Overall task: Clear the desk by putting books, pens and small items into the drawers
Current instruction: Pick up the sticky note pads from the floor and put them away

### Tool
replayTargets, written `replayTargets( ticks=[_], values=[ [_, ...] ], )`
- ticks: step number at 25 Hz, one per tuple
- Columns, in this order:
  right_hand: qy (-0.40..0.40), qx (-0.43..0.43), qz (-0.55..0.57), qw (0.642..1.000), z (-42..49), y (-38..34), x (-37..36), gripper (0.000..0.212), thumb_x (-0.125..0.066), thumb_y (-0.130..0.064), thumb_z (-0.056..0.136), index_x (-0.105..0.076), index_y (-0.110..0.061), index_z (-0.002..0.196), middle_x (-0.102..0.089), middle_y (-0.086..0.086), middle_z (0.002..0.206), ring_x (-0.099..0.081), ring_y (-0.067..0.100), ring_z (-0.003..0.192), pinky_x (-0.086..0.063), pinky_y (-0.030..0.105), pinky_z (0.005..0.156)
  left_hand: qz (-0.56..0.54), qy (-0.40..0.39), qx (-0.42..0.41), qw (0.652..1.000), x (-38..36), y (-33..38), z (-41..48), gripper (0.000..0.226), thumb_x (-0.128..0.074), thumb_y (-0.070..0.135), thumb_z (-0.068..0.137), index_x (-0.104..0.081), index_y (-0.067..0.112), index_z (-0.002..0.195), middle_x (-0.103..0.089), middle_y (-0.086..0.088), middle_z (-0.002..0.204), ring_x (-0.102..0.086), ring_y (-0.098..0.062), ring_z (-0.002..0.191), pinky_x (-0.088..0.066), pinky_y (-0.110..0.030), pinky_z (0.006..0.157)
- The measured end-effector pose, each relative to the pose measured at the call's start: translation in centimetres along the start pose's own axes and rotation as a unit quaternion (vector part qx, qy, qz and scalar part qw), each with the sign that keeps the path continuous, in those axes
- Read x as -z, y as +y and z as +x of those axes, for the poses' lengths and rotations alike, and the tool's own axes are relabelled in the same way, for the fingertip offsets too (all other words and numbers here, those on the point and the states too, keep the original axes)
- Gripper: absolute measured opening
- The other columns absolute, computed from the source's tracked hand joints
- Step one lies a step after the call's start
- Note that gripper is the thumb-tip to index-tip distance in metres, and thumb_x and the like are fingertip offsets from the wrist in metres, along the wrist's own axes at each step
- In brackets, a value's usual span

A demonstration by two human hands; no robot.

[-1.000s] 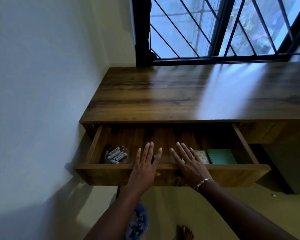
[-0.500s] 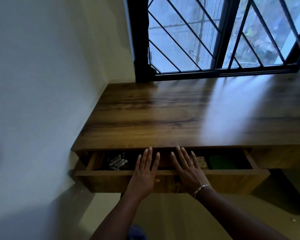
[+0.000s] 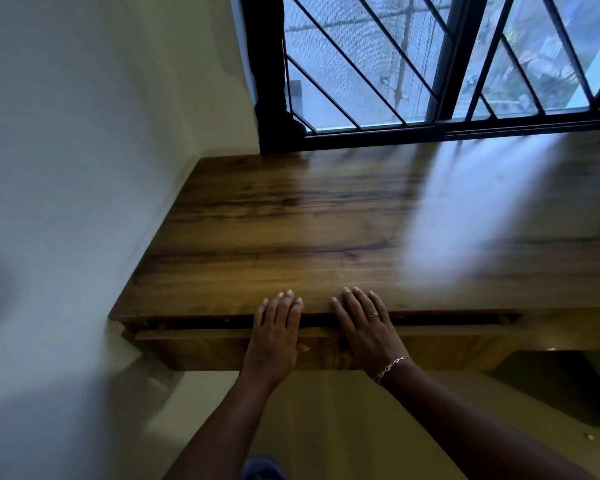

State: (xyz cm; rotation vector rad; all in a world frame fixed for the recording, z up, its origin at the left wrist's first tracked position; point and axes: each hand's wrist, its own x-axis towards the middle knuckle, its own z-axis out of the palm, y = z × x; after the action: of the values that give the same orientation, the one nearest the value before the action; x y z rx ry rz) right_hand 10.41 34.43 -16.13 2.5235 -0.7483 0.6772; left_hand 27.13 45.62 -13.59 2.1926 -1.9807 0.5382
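Wood-grain face of the drawer (image 3: 205,344), nearest you, takes both your palms. Your left hand (image 3: 278,327) and right hand (image 3: 364,323) lie flat, side by side near its middle. The fingers (image 3: 284,304) are straight and close together, holding nothing, with the tips lapping over the front edge of the desk top (image 3: 309,230).

Judgement: two flat palms set near the centre spread the push evenly, so the drawer runs in straight rather than racking.

The drawer is nearly home, with only a thin dark gap showing under the desk top. Its contents are hidden, so the books, pens and small items cannot be verified.

Beyond, the desk top carries a pale sheen of daylight from the barred window (image 3: 430,64) at its back edge.
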Motion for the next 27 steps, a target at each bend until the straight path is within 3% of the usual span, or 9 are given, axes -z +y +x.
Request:
replayTargets(
  ticks=[2, 4, 6, 9, 16, 21, 24, 27],
  values=[
    [0.006, 0.002, 0.0, 1.0, 0.5, 0.0, -0.1, 0.047, -0.038, -0.029, 0.079, -0.043, -0.01, 0.122, -0.054, 0.019, 0.122, -0.043, 0.033, 0.115, -0.04, 0.047, 0.101, 0.005, 0.004, 0.021, 1.0, 0.4, 0.4, 0.7, 0.092, -0.086, 0.042, 0.044, -0.045, 0.01, 0.119, -0.062, -0.013, 0.117, -0.044, -0.027, 0.112, -0.048, -0.047, 0.091],
    [0.018, -0.001, -0.005, 1.0, 1.2, -0.1, 0.1, 0.042, -0.037, -0.027, 0.077, -0.044, -0.011, 0.116, -0.046, 0.017, 0.118, -0.044, 0.032, 0.108, -0.048, 0.044, 0.092, 0.025, 0.01, 0.045, 0.999, 0.7, 1.0, 1.4, 0.083, -0.086, 0.032, 0.043, -0.046, 0.011, 0.112, -0.065, -0.012, 0.108, -0.05, -0.027, 0.102, -0.052, -0.045, 0.083],
    [0.04, 0.0, -0.014, 0.999, 1.8, -0.1, 0.1, 0.037, -0.038, -0.023, 0.077, -0.045, -0.012, 0.111, -0.043, 0.015, 0.114, -0.045, 0.032, 0.103, -0.046, 0.044, 0.091, 0.056, 0.035, 0.055, 0.996, 0.6, 1.5, 2.0, 0.058, -0.075, 0.021, 0.056, -0.047, 0.01, 0.105, -0.062, -0.012, 0.102, -0.049, -0.027, 0.094, -0.05, -0.043, 0.078],
    [0.076, 0.012, -0.018, 0.997, 2.3, 0.2, -0.2, 0.029, -0.041, -0.018, 0.079, -0.047, -0.011, 0.106, -0.044, 0.015, 0.107, -0.045, 0.031, 0.095, -0.036, 0.043, 0.087, 0.084, 0.057, 0.067, 0.993, 0.5, 1.8, 2.9, 0.021, -0.042, 0.012, 0.076, -0.047, 0.011, 0.096, -0.045, -0.011, 0.095, -0.041, -0.025, 0.085, -0.035, -0.04, 0.076],
    [0.102, 0.044, -0.032, 0.993, 2.2, 0.5, -0.7, 0.029, -0.04, -0.016, 0.083, -0.047, -0.007, 0.11, -0.045, 0.02, 0.11, -0.045, 0.034, 0.098, -0.035, 0.045, 0.083, 0.098, 0.049, 0.098, 0.989, 0.1, 2.1, 3.1, 0.02, -0.036, 0.011, 0.08, -0.045, 0.011, 0.098, -0.04, -0.011, 0.094, -0.041, -0.026, 0.083, -0.034, -0.039, 0.073],
    [0.087, 0.025, -0.03, 0.995, 2.2, 0.3, -0.8, 0.033, -0.017, -0.009, 0.097, -0.047, -0.007, 0.111, -0.046, 0.021, 0.112, -0.044, 0.034, 0.1, -0.035, 0.045, 0.082, 0.077, 0.019, 0.108, 0.991, 0.4, 2.0, 3.3, 0.018, -0.038, 0.009, 0.082, -0.045, 0.01, 0.098, -0.04, -0.012, 0.094, -0.041, -0.026, 0.082, -0.034, -0.039, 0.073],
    [0.07, 0.038, -0.014, 0.997, 2.2, 0.2, -0.3, 0.031, -0.032, -0.016, 0.086, -0.047, -0.007, 0.111, -0.057, 0.021, 0.11, -0.044, 0.035, 0.1, -0.034, 0.045, 0.084, 0.053, -0.024, 0.135, 0.989, 1.5, 2.6, 3.8, 0.017, -0.034, 0.008, 0.082, -0.045, 0.011, 0.094, -0.042, -0.012, 0.09, -0.04, -0.025, 0.079, -0.036, -0.039, 0.072],
    [0.032, 0.056, 0.019, 0.998, 2.3, 1.1, 0.4, 0.04, -0.033, -0.024, 0.079, -0.046, -0.01, 0.114, -0.066, 0.016, 0.109, -0.048, 0.033, 0.103, -0.034, 0.043, 0.086, -0.005, -0.056, 0.159, 0.986, 1.9, 3.3, 3.8, 0.016, -0.042, 0.01, 0.08, -0.053, 0.01, 0.092, -0.054, -0.013, 0.088, -0.049, -0.028, 0.079, -0.046, -0.04, 0.069]
  ],
)
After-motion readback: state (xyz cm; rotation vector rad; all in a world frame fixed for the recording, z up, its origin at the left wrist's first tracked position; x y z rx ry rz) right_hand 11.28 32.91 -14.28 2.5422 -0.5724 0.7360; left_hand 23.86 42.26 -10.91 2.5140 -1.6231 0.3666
